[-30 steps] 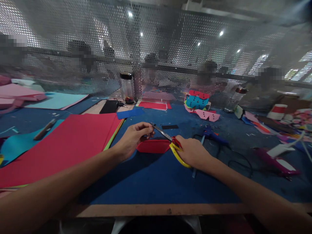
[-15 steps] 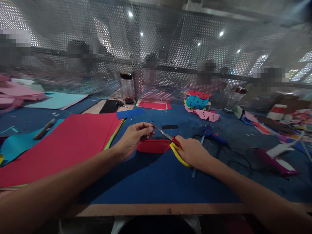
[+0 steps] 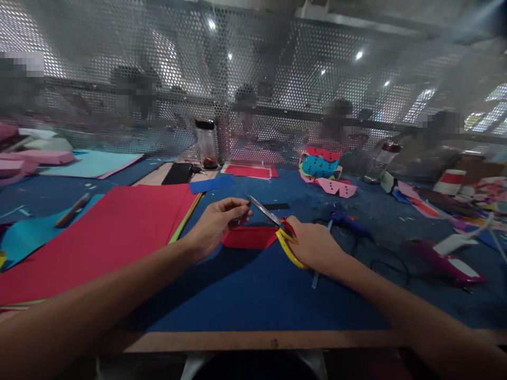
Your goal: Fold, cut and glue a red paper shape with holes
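My right hand (image 3: 315, 244) is closed round the red and yellow handles of a pair of scissors (image 3: 268, 212). The blades point up and left, their tips near the fingers of my left hand (image 3: 219, 219). Thumb and fingertips of that left hand are pinched together; whatever small thing is between them is too small to make out. Below both hands lies a folded red paper piece (image 3: 250, 238), its left end close to my left hand. A thin black strip (image 3: 276, 206) rests on the table just behind the scissors.
Large red sheets (image 3: 106, 232) are stacked at the left, with a marker-like stick (image 3: 72, 210) beyond. A blue glue gun (image 3: 348, 220) with its cord and a purple glue gun (image 3: 449, 264) lie at the right. Behind stand a glass jar (image 3: 206, 143) and a metal mesh screen (image 3: 277, 84).
The scissor blades have shifted slightly, tips a little away from the left fingertips. My left hand has hardly moved and stays pinched.
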`<state>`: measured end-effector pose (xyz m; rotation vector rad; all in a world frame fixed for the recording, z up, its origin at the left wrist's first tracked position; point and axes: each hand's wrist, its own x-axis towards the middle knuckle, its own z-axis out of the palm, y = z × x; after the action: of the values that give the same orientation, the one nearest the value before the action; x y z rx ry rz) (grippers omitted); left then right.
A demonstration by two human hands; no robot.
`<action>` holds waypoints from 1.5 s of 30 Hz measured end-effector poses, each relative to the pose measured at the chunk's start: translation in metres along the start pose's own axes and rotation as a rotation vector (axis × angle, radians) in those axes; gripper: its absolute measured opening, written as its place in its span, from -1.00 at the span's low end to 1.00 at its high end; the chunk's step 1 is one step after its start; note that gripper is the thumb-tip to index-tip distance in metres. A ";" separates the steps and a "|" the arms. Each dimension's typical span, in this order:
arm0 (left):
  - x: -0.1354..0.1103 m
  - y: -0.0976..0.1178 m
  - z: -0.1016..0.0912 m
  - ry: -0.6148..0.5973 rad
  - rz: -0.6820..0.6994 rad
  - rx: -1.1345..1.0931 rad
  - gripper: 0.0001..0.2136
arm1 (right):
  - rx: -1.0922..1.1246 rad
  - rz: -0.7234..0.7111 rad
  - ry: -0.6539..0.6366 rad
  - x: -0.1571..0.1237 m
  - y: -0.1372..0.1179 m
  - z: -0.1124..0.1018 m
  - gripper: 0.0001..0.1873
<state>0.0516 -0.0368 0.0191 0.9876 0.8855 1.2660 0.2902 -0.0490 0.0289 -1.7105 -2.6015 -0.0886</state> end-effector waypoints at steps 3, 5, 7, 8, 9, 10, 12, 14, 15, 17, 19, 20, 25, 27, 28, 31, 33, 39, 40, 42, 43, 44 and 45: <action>0.000 0.000 -0.001 -0.015 0.015 0.012 -0.83 | 0.003 -0.011 0.018 0.000 -0.001 0.000 -0.60; 0.000 -0.001 -0.002 -0.025 0.026 0.019 -0.84 | 0.007 -0.016 0.030 0.000 0.000 0.001 -0.61; 0.000 -0.001 -0.002 -0.033 0.034 0.026 -0.85 | 0.010 -0.022 0.036 0.000 0.000 0.002 -0.62; 0.000 -0.001 -0.002 -0.037 0.036 0.030 -0.85 | 0.010 -0.026 0.035 0.000 0.000 0.003 -0.62; 0.000 -0.001 -0.002 -0.040 0.035 0.034 -0.86 | 0.009 -0.031 0.034 0.000 0.001 0.003 -0.63; 0.000 -0.001 -0.002 -0.041 0.035 0.039 -0.86 | 0.006 -0.036 0.035 0.000 0.001 0.004 -0.63; 0.000 -0.001 -0.002 -0.044 0.041 0.048 -0.87 | -0.001 -0.050 0.044 0.000 0.002 0.005 -0.65; 0.000 -0.001 -0.002 -0.048 0.048 0.054 -0.87 | -0.005 -0.068 0.057 -0.001 0.003 0.006 -0.65; 0.000 -0.001 -0.002 -0.051 0.051 0.056 -0.87 | -0.005 -0.076 0.061 -0.001 0.003 0.007 -0.65; 0.000 -0.001 -0.003 -0.055 0.052 0.062 -0.87 | -0.005 -0.084 0.065 -0.001 0.004 0.007 -0.64; 0.001 -0.002 -0.003 -0.054 0.051 0.068 -0.87 | -0.009 -0.083 0.070 -0.001 0.004 0.008 -0.64; 0.001 -0.002 -0.003 -0.052 0.051 0.068 -0.87 | -0.012 -0.080 0.073 -0.001 0.004 0.008 -0.65; 0.000 -0.001 -0.002 -0.036 0.035 0.066 -0.87 | -0.021 -0.075 0.083 -0.001 0.004 0.007 -0.67; 0.000 0.000 -0.001 -0.030 0.036 0.072 -0.87 | -0.025 -0.071 0.081 -0.001 0.004 0.008 -0.67; 0.000 0.000 0.000 -0.029 0.039 0.072 -0.87 | -0.029 -0.068 0.081 0.000 0.004 0.008 -0.67; 0.000 0.000 0.001 -0.034 0.046 0.068 -0.86 | -0.042 -0.068 0.083 0.000 0.004 0.008 -0.66; 0.000 0.000 0.001 -0.031 0.048 0.069 -0.86 | -0.043 -0.072 0.085 0.000 0.005 0.008 -0.67; 0.001 0.000 0.000 -0.033 0.049 0.073 -0.86 | -0.048 -0.057 0.077 0.000 0.005 0.008 -0.66; 0.001 0.000 0.000 -0.033 0.052 0.073 -0.86 | -0.050 -0.057 0.075 0.000 0.005 0.008 -0.66; 0.000 -0.001 -0.001 -0.034 0.058 0.072 -0.86 | -0.053 -0.061 0.071 0.000 0.006 0.008 -0.65; 0.000 -0.001 -0.001 -0.035 0.061 0.072 -0.86 | -0.056 -0.061 0.070 0.000 0.006 0.008 -0.66; 0.000 -0.002 -0.001 -0.036 0.062 0.071 -0.86 | -0.059 -0.060 0.070 0.000 0.006 0.009 -0.67; 0.000 -0.002 -0.001 -0.037 0.062 0.070 -0.87 | -0.063 -0.059 0.069 0.001 0.006 0.009 -0.67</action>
<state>0.0515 -0.0363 0.0172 1.0974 0.8813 1.2726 0.2958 -0.0454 0.0203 -1.6181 -2.6263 -0.2291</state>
